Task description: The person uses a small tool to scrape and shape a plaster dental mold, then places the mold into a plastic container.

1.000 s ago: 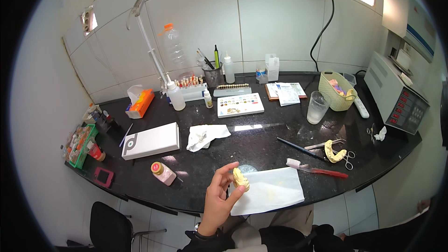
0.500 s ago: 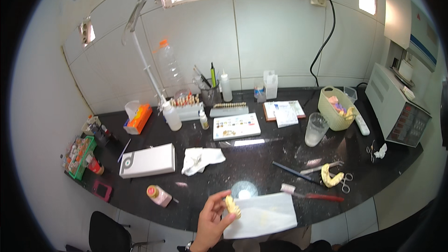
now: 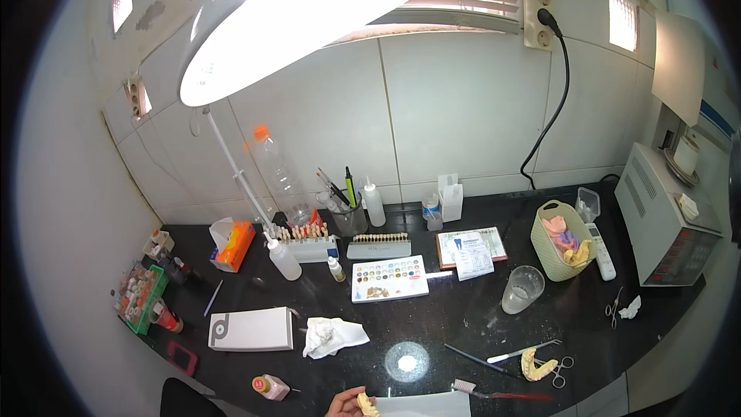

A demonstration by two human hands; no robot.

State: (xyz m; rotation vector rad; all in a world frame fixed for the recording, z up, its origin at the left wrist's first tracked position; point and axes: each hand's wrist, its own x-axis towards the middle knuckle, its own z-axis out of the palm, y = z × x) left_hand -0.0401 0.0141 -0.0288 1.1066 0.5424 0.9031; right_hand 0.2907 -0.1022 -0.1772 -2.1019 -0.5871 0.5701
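Note:
My left hand (image 3: 345, 403) is at the lower edge, its lower part cut off by the frame. It is closed on a small yellow dental cast piece (image 3: 367, 405), gripped at the fingertips. Right beside it lies a white paper sheet (image 3: 424, 405) on the black counter. My right hand does not show. Further right on the counter are a horseshoe-shaped yellow dental cast (image 3: 537, 365), metal scissor-handled forceps (image 3: 564, 372) touching it, and a toothbrush (image 3: 494, 394) with a red handle.
Behind stand a clear plastic cup (image 3: 523, 290), a green basket (image 3: 549, 259) of casts, a palette of coloured dots (image 3: 390, 278) and a white box (image 3: 251, 330). A bottle with pink liquid (image 3: 270, 388) lies left of my hand. A bright lamp (image 3: 309, 23) hangs above.
The view has tilted upward, so the counter and my left hand sit lower in the picture and more of the lamp shows. The left hand still holds the cast piece.

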